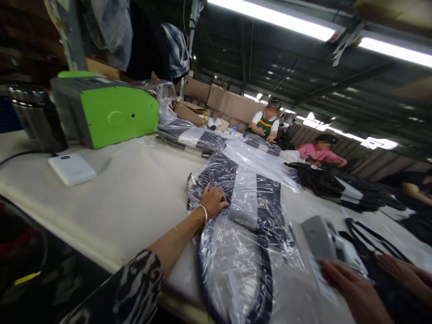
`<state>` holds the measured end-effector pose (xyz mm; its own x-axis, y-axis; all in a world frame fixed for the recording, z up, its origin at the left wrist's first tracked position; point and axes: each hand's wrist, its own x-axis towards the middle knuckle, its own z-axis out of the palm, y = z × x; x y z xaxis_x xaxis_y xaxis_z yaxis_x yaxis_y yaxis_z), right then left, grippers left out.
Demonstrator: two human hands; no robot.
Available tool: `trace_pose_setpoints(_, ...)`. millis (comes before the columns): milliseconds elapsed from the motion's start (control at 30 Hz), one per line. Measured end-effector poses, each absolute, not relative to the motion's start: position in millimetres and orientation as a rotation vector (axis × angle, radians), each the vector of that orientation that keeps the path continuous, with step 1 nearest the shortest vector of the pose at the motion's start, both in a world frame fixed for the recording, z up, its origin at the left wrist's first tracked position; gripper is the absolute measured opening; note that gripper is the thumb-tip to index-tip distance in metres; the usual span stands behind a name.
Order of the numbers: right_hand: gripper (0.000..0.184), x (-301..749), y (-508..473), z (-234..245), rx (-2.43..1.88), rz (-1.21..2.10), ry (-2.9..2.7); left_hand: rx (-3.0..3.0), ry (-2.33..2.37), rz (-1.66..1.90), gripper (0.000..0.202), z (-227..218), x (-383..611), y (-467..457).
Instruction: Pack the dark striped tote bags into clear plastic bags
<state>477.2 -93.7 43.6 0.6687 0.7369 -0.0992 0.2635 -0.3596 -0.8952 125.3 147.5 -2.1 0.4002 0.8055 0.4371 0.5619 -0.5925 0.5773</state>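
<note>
A dark bag with a long strap lies in clear plastic packaging [270, 193], with a pale grey band [245, 193] across it. My left hand [214, 201], with a pale bracelet at the wrist, presses on the package's left part, its fingers curled into the film. At the lower right my right hand [351, 288] is slightly blurred. Its fingers stretch out over a white printed sheet [322, 279] beside a grey and white dispenser-like device [332, 243]; its fingertips are near or touching the sheet, I cannot tell which.
Another person's hand [401, 272] works on dark straps at the right edge. A green and grey machine [118, 114], a white power bank [71, 169] and a metal flask [35, 119] stand left. More wrapped packages [194, 137] and a dark pile [337, 186] lie behind; several people work beyond.
</note>
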Motion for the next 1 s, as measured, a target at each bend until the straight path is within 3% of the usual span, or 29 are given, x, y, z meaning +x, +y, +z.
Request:
trace_pose_setpoints(133,0.037,340,-11,76,-1.872,0.716,-1.38,2.307,1.208,0.969,0.011,1,125,147)
trace_pose_setpoints(267,0.034,267,55,71,-1.832,0.835,-1.64,2.293,1.225,0.967,0.011,3,124,147)
trace_pose_setpoints(500,0.029,285,111,38,-2.207,0.785,-1.644,2.272,1.235,0.985,0.01,0,124,149)
trace_pose_setpoints(700,0.037,289,131,36,-2.373,0.813,-1.732,2.273,1.227,0.988,0.01,-4,124,151)
trace_pose_setpoints(1000,0.05,306,118,47,-2.378,0.56,-1.833,2.272,1.236,0.989,0.008,-6,124,152)
